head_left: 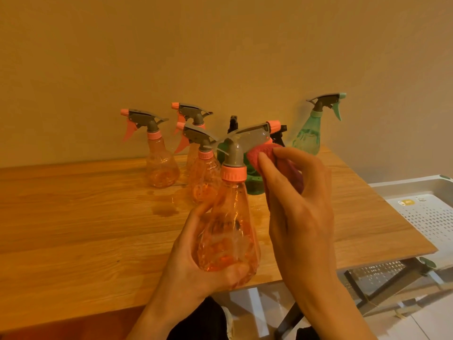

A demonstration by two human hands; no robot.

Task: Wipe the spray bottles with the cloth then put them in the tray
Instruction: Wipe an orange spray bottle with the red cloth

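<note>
An orange spray bottle (228, 231) is gripped round its lower body by the left hand (196, 263), fingers curled about it, and is held upright above the table's (73, 229) near edge. Just beside its grey head, a red cloth (263, 155) is pinched in the right hand (296, 207) and pressed under the nozzle, apparently on the trigger. Farther back, three orange bottles (159, 158) and a green bottle (310, 133) are stood. A white tray (416, 187) is set at right.

Wooden table (73, 217) beneath and left of the fingers with a wet patch (165, 209) just left of them, plain beige wall (220, 45) beyond, black folding legs (367, 285) and pale floor (416, 325) below right.
</note>
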